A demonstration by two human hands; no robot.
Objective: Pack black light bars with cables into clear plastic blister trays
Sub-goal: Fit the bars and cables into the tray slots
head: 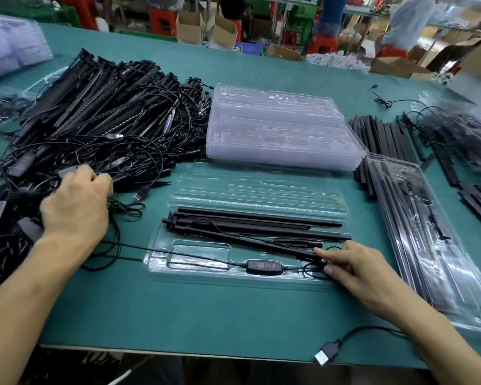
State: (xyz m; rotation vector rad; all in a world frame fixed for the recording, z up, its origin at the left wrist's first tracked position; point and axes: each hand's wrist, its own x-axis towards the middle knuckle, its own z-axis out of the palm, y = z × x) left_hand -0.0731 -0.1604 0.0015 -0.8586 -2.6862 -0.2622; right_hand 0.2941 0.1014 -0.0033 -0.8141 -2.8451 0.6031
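Observation:
An open clear blister tray lies on the green table in front of me. Black light bars rest in its long slots, one tilted across the others. An inline controller with its cable lies over the tray's near part. My right hand pinches the thin cable and bar end at the tray's right edge. My left hand is curled among the cables at the near edge of a big pile of black light bars on the left.
A stack of clear trays stands behind the open tray. A closed, filled tray lies to the right, with loose black bars beyond it. A USB plug hangs at the table's front edge. Boxes and people stand far behind.

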